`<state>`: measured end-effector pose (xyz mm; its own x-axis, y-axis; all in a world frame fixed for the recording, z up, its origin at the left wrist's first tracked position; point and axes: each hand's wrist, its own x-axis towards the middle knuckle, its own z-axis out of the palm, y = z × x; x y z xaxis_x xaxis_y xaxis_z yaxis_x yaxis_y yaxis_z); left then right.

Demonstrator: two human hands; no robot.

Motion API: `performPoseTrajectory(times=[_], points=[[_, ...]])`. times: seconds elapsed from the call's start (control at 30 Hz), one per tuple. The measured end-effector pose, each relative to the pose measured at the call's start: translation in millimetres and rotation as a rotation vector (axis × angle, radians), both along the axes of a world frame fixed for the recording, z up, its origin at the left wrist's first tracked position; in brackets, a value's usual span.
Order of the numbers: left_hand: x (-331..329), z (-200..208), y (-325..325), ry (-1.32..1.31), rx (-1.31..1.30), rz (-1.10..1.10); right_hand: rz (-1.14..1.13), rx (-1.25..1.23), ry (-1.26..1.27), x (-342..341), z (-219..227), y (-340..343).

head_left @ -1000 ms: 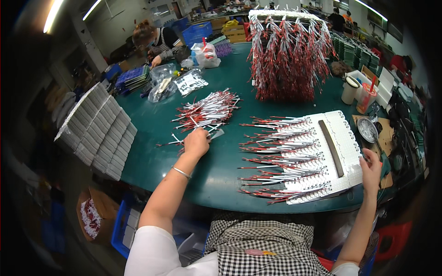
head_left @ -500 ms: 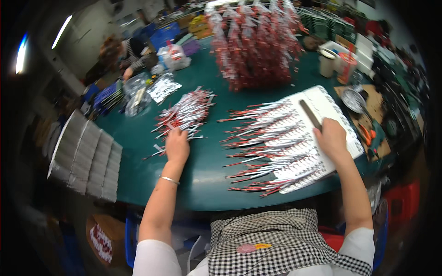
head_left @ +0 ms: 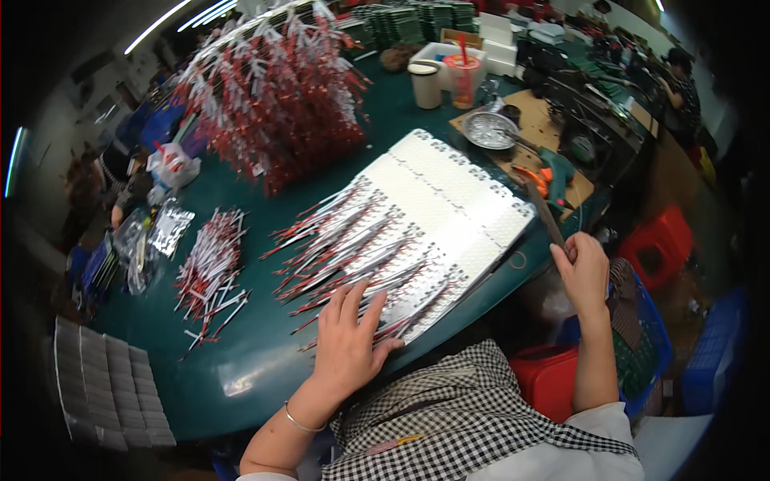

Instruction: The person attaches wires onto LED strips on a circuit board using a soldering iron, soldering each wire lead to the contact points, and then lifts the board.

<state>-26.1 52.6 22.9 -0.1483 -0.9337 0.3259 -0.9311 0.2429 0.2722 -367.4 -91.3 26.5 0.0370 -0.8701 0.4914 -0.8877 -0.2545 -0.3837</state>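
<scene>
L hand [head_left: 349,337] moved off loose red-white wire pile [head_left: 210,268] & now lies spread flat on silvery perforated panel's [head_left: 449,208] wired edge; R hand [head_left: 581,268] pinches thin dark bar [head_left: 545,216].

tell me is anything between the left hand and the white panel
Nothing visible: the left hand lies flat on the red-and-white wires at the near edge of the white panel.

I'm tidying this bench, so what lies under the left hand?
The left hand lies flat on red-and-white wired strips beside the silver panel. The parts beneath the palm are hidden.
</scene>
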Motion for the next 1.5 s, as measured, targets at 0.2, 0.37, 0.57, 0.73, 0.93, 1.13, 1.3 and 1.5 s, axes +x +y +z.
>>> performPoseTrajectory(times=[0.2, 0.37, 0.57, 0.73, 0.93, 1.13, 1.3, 1.5], points=[[-18.4, -14.6, 4.1, -0.141, 0.101, 0.082, -0.028, 0.084, 0.034, -17.0, -6.6, 23.8], [-17.8, -25.6, 8.5, -0.163, 0.078, 0.127, 0.042, 0.064, 0.150, -5.5, -18.2, -0.1], [-10.7, -31.9, 8.3, -0.078, 0.105, 0.168, 0.090, -0.035, 0.221, 22.9, 17.9, -15.7], [-11.7, -14.8, 11.8, -0.144, 0.041, 0.187, 0.682, -0.172, 0.185, 126.0, 42.7, -92.6], [-47.4, -11.3, -32.1, 0.033, 0.022, -0.111, 0.844, -0.143, 0.368, 264.2, 11.3, -190.2], [-55.7, -45.9, -33.6, -0.043, 0.045, 0.038, 0.884, 0.454, 0.733, 327.4, -3.9, -202.2], [-54.2, -45.0, -30.7, 0.039, 0.052, 0.041, 0.882, 0.509, 0.822, 333.7, 11.9, -207.9], [-47.1, -49.0, -36.9, 0.115, 0.037, 0.025, 0.822, 0.588, 0.901, 345.6, 17.2, -206.3]])
